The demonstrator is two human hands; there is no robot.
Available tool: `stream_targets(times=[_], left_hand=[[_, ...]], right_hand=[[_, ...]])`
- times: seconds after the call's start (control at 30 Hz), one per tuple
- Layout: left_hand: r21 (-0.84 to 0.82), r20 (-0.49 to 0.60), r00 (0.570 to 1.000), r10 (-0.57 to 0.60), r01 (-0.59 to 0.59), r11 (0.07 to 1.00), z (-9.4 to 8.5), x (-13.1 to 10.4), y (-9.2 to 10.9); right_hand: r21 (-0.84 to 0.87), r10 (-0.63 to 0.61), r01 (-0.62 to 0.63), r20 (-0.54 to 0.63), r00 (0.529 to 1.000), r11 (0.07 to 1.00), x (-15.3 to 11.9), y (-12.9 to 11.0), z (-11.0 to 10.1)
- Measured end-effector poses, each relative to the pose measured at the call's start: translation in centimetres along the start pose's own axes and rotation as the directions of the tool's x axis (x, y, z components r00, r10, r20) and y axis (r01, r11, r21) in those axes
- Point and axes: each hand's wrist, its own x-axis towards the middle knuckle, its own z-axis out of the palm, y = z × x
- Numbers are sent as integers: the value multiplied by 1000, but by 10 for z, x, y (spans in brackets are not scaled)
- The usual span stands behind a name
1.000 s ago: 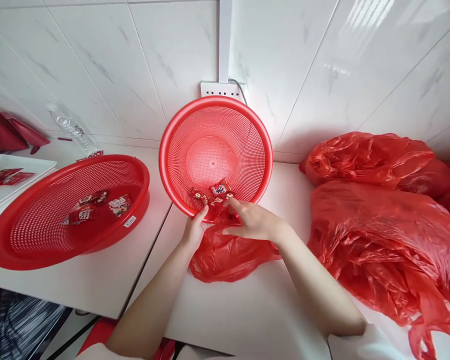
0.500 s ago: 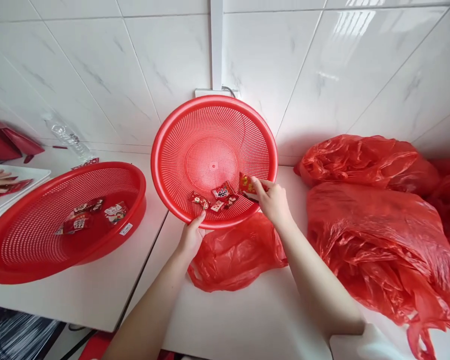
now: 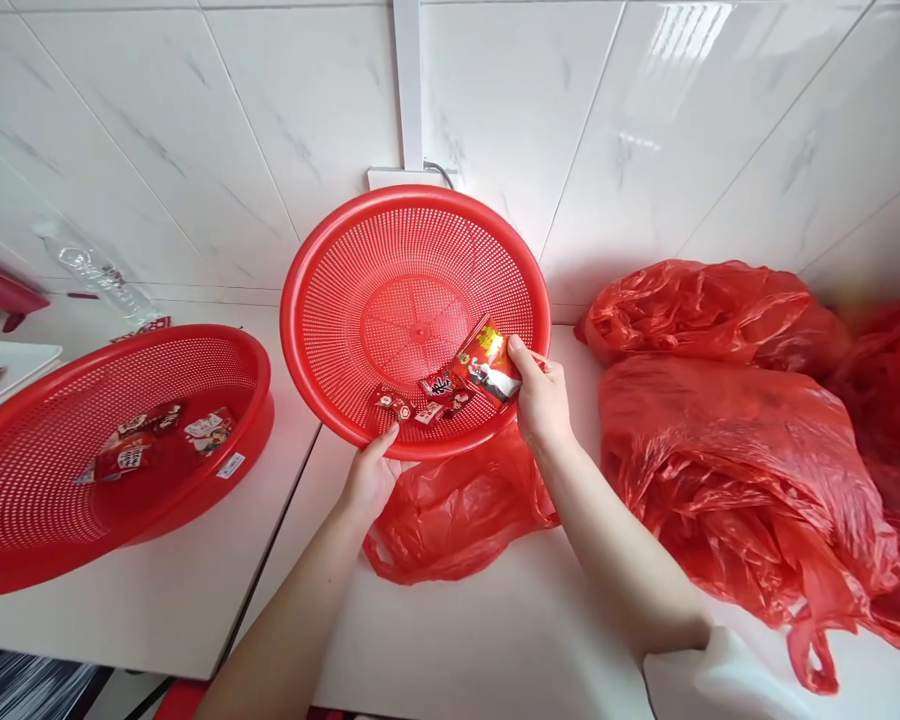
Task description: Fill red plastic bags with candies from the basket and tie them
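Observation:
A round red plastic basket (image 3: pixel 416 240) with a perforated wall is tilted toward me. My left hand (image 3: pixel 375 470) grips its lower rim, thumb over the edge and fingers hidden underneath. Inside the basket's right side, my right hand (image 3: pixel 544 395) pinches a red snack packet (image 3: pixel 489 362) with yellow print by its right edge. Several small wrapped snacks (image 3: pixel 429 412) lie at the bottom of the basket, some partly behind the packet. Beneath the basket, a red plastic bag (image 3: pixel 457 515) rests on the white table.
Another red basket (image 3: pixel 244 370) with several snack packets (image 3: pixel 124 455) stands at left. Behind it are a clear plastic bottle (image 3: pixel 94 270) and a white tray (image 3: pixel 19 355). Bulky red plastic bags (image 3: pixel 735 440) fill the right side. A tiled wall (image 3: pixel 510 130) rises behind.
My right hand has turned the snack packet so its printed front faces me, and it now covers part of the small snacks. The left hand keeps its grip. The view has shifted slightly right.

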Motion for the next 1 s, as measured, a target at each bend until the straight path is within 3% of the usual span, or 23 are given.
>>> stream_targets(times=[0.13,0.27,0.33,0.4,0.57,0.77,0.9,1.0], left_hand=[[10,-5,1000,14,-14,1000,-1,0,-1],[10,-27,999,26,-26,1000,-2,1,-2],[6,-31,999,23,-23,1000,-3,1,-2],[7,-33,999,18,-18,1000,-3,1,-1],[15,-34,999,15,-14,1000,-2,1,1],[29,-30,1000,6,-5,1000,-1,0,1],[51,-21,1000,-5,6,999,-1,0,-2],[62,-27,1000,-3,5,998,-2,1,-3]], right_hand=[[-132,-16,16,-1,1000,991,-3,-3,-1],[-34,129,-134,-123,984,990,2,2,0],[74,249,-243,-84,965,967,4,4,1],[170,286,-286,25,958,943,4,3,2],[235,65,-110,192,979,966,-6,-8,5],[116,155,-190,259,953,975,-19,-17,9],[26,67,-77,278,958,997,-23,-19,7],[-89,95,-72,293,951,993,-24,-20,5]])
